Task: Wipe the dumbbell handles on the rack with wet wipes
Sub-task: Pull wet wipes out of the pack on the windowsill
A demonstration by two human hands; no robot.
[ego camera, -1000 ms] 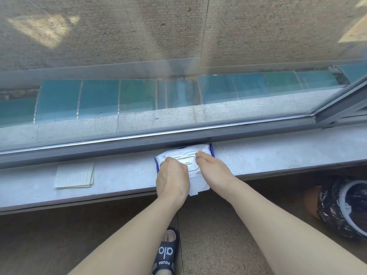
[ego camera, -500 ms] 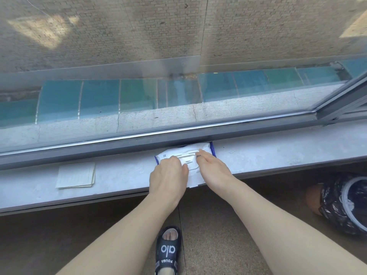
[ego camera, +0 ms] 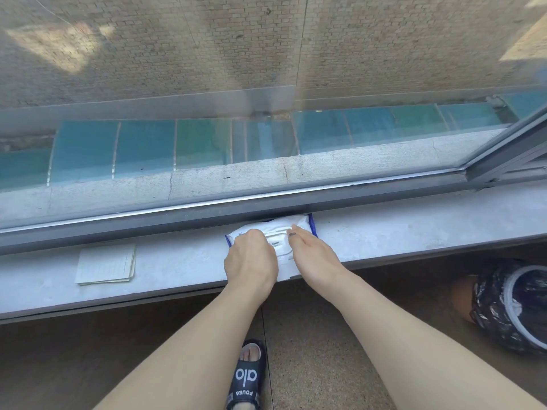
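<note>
A white wet wipes pack [ego camera: 278, 232] with blue edges lies on the grey window sill [ego camera: 177, 264], against the window frame. My left hand [ego camera: 251, 260] rests on the pack's left half, fingers curled down onto it. My right hand [ego camera: 313, 254] presses on its right half, fingertips at the flap on top. Whether the flap is lifted is hidden by my fingers. No dumbbells or rack are in view.
A small stack of white paper sheets [ego camera: 106, 264] lies on the sill to the left. The dark window frame [ego camera: 266, 208] runs behind the pack. Below are a brown floor, my sandalled foot [ego camera: 247, 377] and a patterned garment [ego camera: 512, 309] at the right.
Both hands have stayed on the pack. My left hand has slid slightly left and down, and my right fingertips have crept up toward the flap. The view has tilted a little.
</note>
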